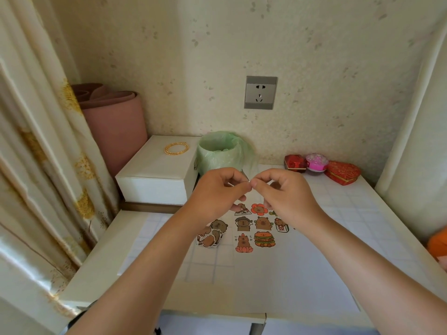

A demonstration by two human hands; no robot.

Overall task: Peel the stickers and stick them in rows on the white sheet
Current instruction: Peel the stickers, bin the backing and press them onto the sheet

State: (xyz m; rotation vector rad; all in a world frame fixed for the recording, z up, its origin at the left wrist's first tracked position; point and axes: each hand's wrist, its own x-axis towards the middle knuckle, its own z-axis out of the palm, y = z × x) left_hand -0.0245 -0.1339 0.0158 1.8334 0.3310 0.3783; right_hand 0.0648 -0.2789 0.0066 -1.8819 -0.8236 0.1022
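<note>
Your white sheet (278,274) looks like matt paper on a smooth tabletop (101,262). At eleven o'clock sits a smooth white box (154,172); the bin liner (222,151) is thin crinkled green plastic.

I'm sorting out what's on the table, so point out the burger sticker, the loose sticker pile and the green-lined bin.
burger sticker (264,239): head view, on the middle of the burger.
sticker pile (212,233): head view, on the top sticker of the heap.
bin (219,157): head view, on its front wall.
</note>
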